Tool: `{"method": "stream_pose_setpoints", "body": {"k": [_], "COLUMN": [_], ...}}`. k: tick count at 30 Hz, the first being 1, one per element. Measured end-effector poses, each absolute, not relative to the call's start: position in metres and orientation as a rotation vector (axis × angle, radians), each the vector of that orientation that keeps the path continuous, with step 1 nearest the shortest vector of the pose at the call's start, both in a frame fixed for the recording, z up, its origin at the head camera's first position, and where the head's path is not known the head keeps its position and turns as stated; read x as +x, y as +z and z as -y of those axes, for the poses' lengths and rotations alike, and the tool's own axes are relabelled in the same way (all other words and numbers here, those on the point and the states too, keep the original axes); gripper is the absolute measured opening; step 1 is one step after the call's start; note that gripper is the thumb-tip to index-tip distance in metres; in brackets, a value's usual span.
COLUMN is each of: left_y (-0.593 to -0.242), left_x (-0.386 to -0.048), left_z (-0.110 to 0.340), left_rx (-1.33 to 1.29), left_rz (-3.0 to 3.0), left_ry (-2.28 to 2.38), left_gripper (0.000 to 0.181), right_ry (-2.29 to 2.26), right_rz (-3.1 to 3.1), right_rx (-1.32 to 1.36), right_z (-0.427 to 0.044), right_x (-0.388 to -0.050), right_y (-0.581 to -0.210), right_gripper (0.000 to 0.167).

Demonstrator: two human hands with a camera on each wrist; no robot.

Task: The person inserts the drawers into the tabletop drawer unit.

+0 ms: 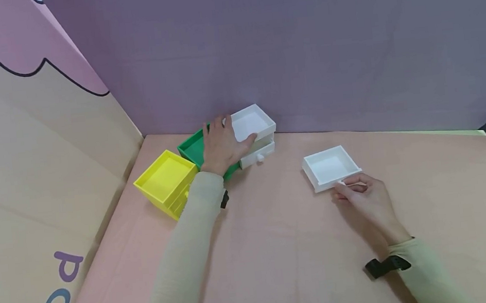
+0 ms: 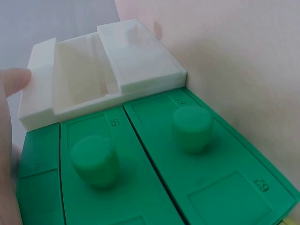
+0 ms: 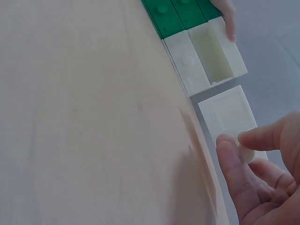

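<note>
My left hand [image 1: 222, 146] rests across the tops of a green drawer unit [image 1: 191, 149] and a white drawer unit [image 1: 252, 121], which stand side by side. Its thumb [image 2: 16, 80] touches the white unit's front edge in the left wrist view. The white unit's upper slot [image 3: 213, 54] is vacant, while a drawer with a round knob [image 1: 259, 157] fills the lower one. Off to the right, my right hand [image 1: 368, 200] pinches the knob [image 3: 246, 153] of a pulled-out white drawer [image 1: 331, 165] between thumb and fingers. That drawer has nothing inside and is apart from the unit.
A yellow drawer unit [image 1: 165, 176] stands left of the green one, close to my left forearm. Behind the units rises a purple-grey wall [image 1: 304, 53]; a printed cream panel [image 1: 40, 141] borders the left side. The pinkish table [image 1: 278, 245] spreads in front.
</note>
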State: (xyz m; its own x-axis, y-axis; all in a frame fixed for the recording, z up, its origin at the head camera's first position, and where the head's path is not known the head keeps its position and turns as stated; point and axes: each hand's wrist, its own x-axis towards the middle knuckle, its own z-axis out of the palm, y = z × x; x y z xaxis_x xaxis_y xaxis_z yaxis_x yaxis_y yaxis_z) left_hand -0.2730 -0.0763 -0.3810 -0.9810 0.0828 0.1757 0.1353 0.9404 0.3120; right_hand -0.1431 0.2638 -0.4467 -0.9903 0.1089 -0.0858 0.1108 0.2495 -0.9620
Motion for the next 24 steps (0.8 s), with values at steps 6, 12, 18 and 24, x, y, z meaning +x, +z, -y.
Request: {"method": "stream_pose_setpoints", "body": {"k": [6,12,18,24], "left_y": [-0.381,-0.382,-0.383,-0.382], "left_x": [-0.275,-0.276,-0.276,-0.276], "left_z": [0.076,0.075,0.073,0.073], "left_rx": [-0.166,-0.169,-0.175,-0.172], "left_rz": [2.933,2.933,2.932,2.935], "left_ry": [-0.475,-0.465,-0.470,-0.476], "left_gripper": [0.097,0.097,0.097,0.096], "right_ry": [-1.886,-1.902,-1.883,-1.922], "right_rz": [-2.493,-2.484,-2.512,-2.489], "right_rx": [0.190,0.185,0.177,0.136], "right_z": [-0.252,-0.242,-0.231,-0.217], "right_x": [-0.148,-0.150,-0.153,-0.159], "right_y": [-0.445,-0.442,-0.441,-0.439], "right_gripper": [0.031,0.030,0.029,0.030]}}
